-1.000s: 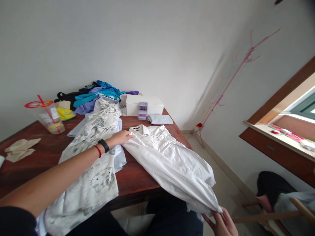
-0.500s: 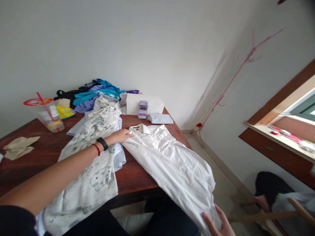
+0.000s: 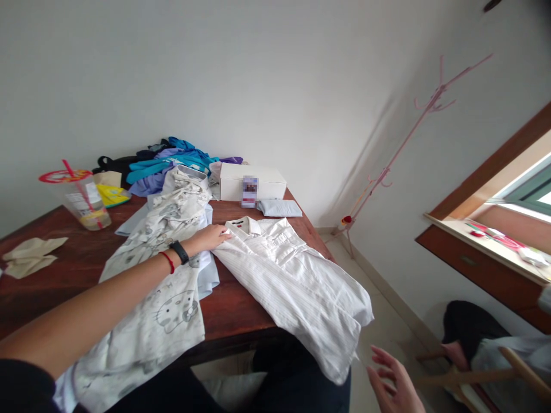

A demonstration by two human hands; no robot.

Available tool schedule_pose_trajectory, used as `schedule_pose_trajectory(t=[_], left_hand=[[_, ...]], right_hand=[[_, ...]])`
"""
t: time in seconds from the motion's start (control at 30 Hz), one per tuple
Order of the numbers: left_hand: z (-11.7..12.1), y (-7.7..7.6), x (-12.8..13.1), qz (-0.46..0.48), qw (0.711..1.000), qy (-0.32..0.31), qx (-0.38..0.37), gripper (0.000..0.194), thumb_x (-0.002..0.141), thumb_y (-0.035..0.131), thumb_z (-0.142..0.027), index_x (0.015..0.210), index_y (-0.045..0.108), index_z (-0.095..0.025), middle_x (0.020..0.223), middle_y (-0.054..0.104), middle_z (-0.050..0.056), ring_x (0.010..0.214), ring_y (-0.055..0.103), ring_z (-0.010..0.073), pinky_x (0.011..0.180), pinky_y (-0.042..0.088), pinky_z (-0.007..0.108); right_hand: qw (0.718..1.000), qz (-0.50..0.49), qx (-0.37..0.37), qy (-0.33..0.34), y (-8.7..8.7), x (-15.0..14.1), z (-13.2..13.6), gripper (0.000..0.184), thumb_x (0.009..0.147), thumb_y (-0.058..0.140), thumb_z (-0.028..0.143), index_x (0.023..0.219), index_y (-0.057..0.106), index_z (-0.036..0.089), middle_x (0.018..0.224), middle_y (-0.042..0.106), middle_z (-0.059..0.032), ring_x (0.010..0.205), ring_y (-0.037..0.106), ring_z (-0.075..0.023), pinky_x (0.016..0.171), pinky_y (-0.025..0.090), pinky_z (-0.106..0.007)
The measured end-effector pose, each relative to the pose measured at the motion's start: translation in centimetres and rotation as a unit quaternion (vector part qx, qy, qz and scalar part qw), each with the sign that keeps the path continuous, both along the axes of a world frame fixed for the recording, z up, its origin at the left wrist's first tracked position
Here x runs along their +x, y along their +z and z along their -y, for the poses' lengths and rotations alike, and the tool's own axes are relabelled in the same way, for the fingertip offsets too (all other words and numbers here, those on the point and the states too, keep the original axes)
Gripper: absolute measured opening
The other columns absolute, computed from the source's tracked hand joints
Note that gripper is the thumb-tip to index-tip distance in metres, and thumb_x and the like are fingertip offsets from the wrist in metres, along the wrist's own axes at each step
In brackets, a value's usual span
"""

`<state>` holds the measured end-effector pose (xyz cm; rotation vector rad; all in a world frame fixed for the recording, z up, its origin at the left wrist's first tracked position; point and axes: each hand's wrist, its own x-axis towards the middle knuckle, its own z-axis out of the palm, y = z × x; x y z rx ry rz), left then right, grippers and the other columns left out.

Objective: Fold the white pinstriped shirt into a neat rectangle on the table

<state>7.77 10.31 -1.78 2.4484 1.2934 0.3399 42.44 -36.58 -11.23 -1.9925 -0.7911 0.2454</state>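
A white striped shirt (image 3: 275,275) lies over the table's right front part, its collar toward the wall and its lower end hanging past the front edge onto my lap. My left hand (image 3: 212,236) pinches the shirt near the shoulder, beside the collar. Just off the hanging end, my right hand (image 3: 396,381) is in the air with its fingers apart and curled a little, holding nothing. Left of the shirt, beneath my left forearm, a white garment with a grey cat print (image 3: 172,312) drapes over the table edge.
On the dark wooden table (image 3: 232,307) stand a plastic cup with a straw (image 3: 88,201) and a white box (image 3: 275,180). A grey packet (image 3: 282,207) and a heap of blue clothes (image 3: 181,160) lie near the wall. A pink coat stand (image 3: 404,143) is at right.
My right hand has let go of the shirt's lower end and moved slightly right, away from it. That end has dropped and folded back toward my lap. My left hand keeps its place.
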Motion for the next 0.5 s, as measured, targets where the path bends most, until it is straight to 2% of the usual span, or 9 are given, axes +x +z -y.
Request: schedule_pose_trajectory(t=[0.1, 0.2, 0.3, 0.33, 0.37, 0.4, 0.43, 0.5], left_hand=[[0.1, 0.5, 0.0, 0.012, 0.999, 0.03, 0.015, 0.026, 0.093, 0.057, -0.043, 0.094, 0.067, -0.018, 0.098, 0.076, 0.012, 0.094, 0.071, 0.03, 0.082, 0.049, 0.032], [1.1, 1.2, 0.0, 0.026, 0.996, 0.074, 0.039, 0.041, 0.099, 0.05, -0.039, 0.128, 0.057, -0.012, 0.117, 0.073, 0.018, 0.108, 0.07, 0.0326, 0.091, 0.051, 0.037], [4.4, 1.6, 0.3, 0.034, 0.991, 0.096, 0.084, 0.059, 0.103, 0.044, -0.043, 0.15, 0.037, -0.008, 0.138, 0.062, 0.025, 0.127, 0.061, 0.0384, 0.101, 0.048, 0.048], [5.9, 1.6, 0.5, 0.036, 0.989, 0.086, 0.114, 0.062, 0.103, 0.047, -0.045, 0.154, 0.034, -0.012, 0.151, 0.052, 0.024, 0.14, 0.05, 0.0397, 0.109, 0.042, 0.052], [7.4, 1.5, 0.8, 0.033, 0.983, 0.042, 0.178, 0.061, 0.104, 0.046, -0.045, 0.155, 0.036, -0.014, 0.159, 0.043, 0.023, 0.147, 0.04, 0.0403, 0.115, 0.035, 0.055], [8.9, 1.3, 1.2, 0.025, 0.976, -0.031, 0.214, 0.058, 0.105, 0.044, -0.046, 0.155, 0.038, -0.017, 0.163, 0.038, 0.02, 0.151, 0.034, 0.0383, 0.119, 0.031, 0.055], [10.2, 1.0, 1.6, 0.014, 0.969, -0.11, 0.222, 0.058, 0.106, 0.042, -0.048, 0.156, 0.037, -0.019, 0.165, 0.037, 0.017, 0.153, 0.032, 0.0348, 0.121, 0.029, 0.052], [12.1, 0.1, 2.5, -0.007, 0.957, -0.191, 0.217, 0.059, 0.108, 0.038, -0.052, 0.16, 0.034, -0.023, 0.167, 0.034, 0.012, 0.156, 0.027, 0.0312, 0.125, 0.025, 0.051]], right_hand=[[0.993, 0.08, -0.015, 0.084, 3.2, 0.1, -3.4, 0.044, 0.084, 0.065, 0.058, 0.112, 0.07, 0.025, 0.115, 0.068, -0.0107, 0.099, 0.068, -0.0282, 0.073, 0.058, -0.034], [0.97, 0.16, -0.033, 0.177, 5.3, -0.6, -8.0, 0.036, 0.094, 0.056, 0.053, 0.113, 0.07, 0.026, 0.121, 0.067, -0.0099, 0.111, 0.066, -0.0291, 0.09, 0.056, -0.04], [0.945, 0.21, -0.06, 0.242, 6.4, -1.7, -12.1, 0.035, 0.099, 0.049, 0.049, 0.119, 0.068, 0.026, 0.123, 0.066, -0.0099, 0.116, 0.064, -0.0302, 0.099, 0.053, -0.047], [0.936, 0.223, -0.068, 0.265, 6.7, -2.2, -13.2, 0.035, 0.1, 0.049, 0.047, 0.121, 0.067, 0.026, 0.123, 0.065, -0.01, 0.116, 0.064, -0.0303, 0.1, 0.054, -0.048], [0.926, 0.237, -0.073, 0.285, 7.0, -2.7, -14.1, 0.035, 0.1, 0.049, 0.046, 0.122, 0.067, 0.026, 0.124, 0.065, -0.0103, 0.116, 0.064, -0.0305, 0.101, 0.054, -0.049], [0.916, 0.253, -0.073, 0.304, 7.4, -3.3, -14.8, 0.034, 0.101, 0.049, 0.045, 0.124, 0.066, 0.026, 0.126, 0.065, -0.0106, 0.118, 0.064, -0.0306, 0.102, 0.054, -0.049], [0.905, 0.269, -0.071, 0.322, 7.8, -4.0, -15.5, 0.034, 0.102, 0.049, 0.044, 0.126, 0.066, 0.027, 0.13, 0.063, -0.0109, 0.122, 0.062, -0.0306, 0.104, 0.053, -0.05], [0.877, 0.297, -0.067, 0.372, 8.5, -5.6, -16.4, 0.037, 0.104, 0.047, 0.044, 0.133, 0.063, 0.028, 0.144, 0.058, -0.0108, 0.134, 0.055, -0.0303, 0.112, 0.047, -0.05]])
